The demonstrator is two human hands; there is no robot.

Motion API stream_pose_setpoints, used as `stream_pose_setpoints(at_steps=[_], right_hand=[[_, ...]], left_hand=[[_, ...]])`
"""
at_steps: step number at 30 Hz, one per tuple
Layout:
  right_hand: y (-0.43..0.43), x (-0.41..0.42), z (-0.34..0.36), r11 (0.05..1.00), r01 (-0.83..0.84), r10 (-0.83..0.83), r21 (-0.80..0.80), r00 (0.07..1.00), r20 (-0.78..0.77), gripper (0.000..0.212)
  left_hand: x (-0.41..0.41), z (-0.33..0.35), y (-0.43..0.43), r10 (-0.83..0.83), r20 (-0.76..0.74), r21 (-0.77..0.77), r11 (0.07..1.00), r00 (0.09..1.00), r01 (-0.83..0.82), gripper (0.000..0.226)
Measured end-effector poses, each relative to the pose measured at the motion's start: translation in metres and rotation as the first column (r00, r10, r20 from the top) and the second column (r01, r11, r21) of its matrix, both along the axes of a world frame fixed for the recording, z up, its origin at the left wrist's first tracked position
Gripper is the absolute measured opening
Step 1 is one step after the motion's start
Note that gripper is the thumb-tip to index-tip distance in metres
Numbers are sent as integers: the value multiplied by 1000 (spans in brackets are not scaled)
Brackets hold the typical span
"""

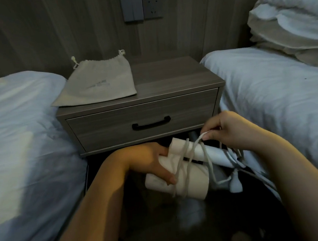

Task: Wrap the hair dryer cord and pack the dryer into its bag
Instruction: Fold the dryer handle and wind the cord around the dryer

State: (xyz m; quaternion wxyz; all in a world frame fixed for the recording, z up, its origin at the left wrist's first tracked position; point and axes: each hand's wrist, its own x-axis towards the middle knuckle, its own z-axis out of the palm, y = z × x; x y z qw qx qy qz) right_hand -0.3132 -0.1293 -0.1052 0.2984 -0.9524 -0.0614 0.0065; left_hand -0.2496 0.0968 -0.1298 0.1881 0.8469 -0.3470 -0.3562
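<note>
A white folded hair dryer (191, 181) hangs in the air below the nightstand drawer, with its pale cord (185, 157) looped a few times around it. My left hand (158, 159) grips the dryer's left end, fingers over the body. Above the dryer's right side, my right hand (227, 129) pinches a strand of the cord. The white plug (235, 183) dangles at the lower right. A beige drawstring bag (96, 83) lies flat on the left part of the nightstand top, apart from both hands.
The grey wooden nightstand (170, 80) has a drawer with a black handle (151, 123). White-sheeted beds flank it, left (20, 143) and right (278, 93), with pillows (292, 20) stacked at the far right. Wall switches and a socket (141, 5) sit above. The floor between the beds is dark.
</note>
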Motion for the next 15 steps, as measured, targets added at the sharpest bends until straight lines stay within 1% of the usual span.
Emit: stream_pose_setpoints(at_steps=[2, 5, 7, 10, 12, 15], right_hand=[[-3, 0, 0, 996, -78, 80, 31, 995, -63, 32], [-5, 1, 0, 988, -154, 156, 28, 981, -119, 34], [-3, 3, -3, 987, -163, 162, 1, 981, -111, 29], [1, 6, -6, 985, -148, 143, -85, 988, -64, 23], [1, 6, -6, 978, -154, 146, -141, 987, -67, 25], [0, 4, -4, 970, -143, 123, -198, 986, -113, 31]], left_hand=[[1, 0, 3, -12, -67, -6, 1000, 998, 12, 42], [5, -2, 7, -23, -129, -20, 1000, 991, 20, 36], [8, -3, 9, -26, -153, -14, 1000, 988, 24, 35], [10, -5, 11, -18, -183, -2, 1000, 983, 18, 43], [12, -5, 14, -13, -190, -5, 1000, 982, 13, 43], [14, -5, 17, -10, -196, -15, 1000, 981, 7, 35]])
